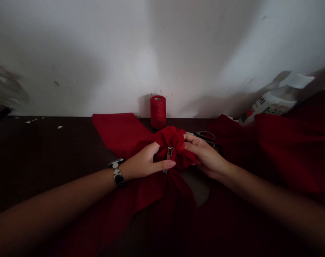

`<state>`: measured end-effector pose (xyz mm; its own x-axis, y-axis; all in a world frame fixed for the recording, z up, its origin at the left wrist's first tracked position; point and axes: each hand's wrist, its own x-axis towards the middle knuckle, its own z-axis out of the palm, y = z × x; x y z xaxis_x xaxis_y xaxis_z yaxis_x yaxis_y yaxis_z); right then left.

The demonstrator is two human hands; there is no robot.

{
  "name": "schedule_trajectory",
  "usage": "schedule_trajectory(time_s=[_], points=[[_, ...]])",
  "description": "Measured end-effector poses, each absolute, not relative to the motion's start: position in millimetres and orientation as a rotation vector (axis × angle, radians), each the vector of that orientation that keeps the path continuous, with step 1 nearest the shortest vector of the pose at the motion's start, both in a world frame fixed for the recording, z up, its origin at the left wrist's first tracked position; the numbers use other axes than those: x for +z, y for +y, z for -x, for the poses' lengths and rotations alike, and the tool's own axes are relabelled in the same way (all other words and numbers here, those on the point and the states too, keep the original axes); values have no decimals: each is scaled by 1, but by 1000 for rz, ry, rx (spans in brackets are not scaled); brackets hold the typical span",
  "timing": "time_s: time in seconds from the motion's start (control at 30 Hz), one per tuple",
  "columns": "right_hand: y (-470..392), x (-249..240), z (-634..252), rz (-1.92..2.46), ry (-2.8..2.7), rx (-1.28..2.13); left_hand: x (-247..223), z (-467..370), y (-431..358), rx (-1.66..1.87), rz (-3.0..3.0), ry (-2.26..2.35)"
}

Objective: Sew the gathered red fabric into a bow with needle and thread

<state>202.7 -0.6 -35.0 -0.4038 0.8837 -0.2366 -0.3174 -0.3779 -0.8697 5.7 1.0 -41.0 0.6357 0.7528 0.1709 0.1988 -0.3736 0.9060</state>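
Note:
Both my hands hold a gathered red fabric bow above the dark table. A silvery metal clip lies against the bow's middle. My left hand is closed on the bow from the left, its thumb stretched across beside the clip. From the right, my right hand grips the bow's folds; some of its fingers are hidden behind the cloth. Loose red tails hang below the clip. Just behind the bow stands a spool of red thread with several needles or pins stuck in its top.
Scissors lie behind my right hand, partly covered. A white labelled bottle leans at the right, near heaped red cloth. More red fabric spreads at left. White scraps dot the dark table, which meets a white wall.

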Motion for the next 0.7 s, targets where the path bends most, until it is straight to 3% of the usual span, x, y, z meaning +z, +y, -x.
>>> schedule_trajectory(time_s=[0.3,0.47,0.7], points=[[9,-42,-212,951,-1109,1429,-41,-9,1,843,-1758,945],[15,-12,-229,864,-1130,1097,-39,-7,0,823,-1786,1068],[-5,17,-226,765,-1327,1323,-35,-8,1,829,-1777,1078]])
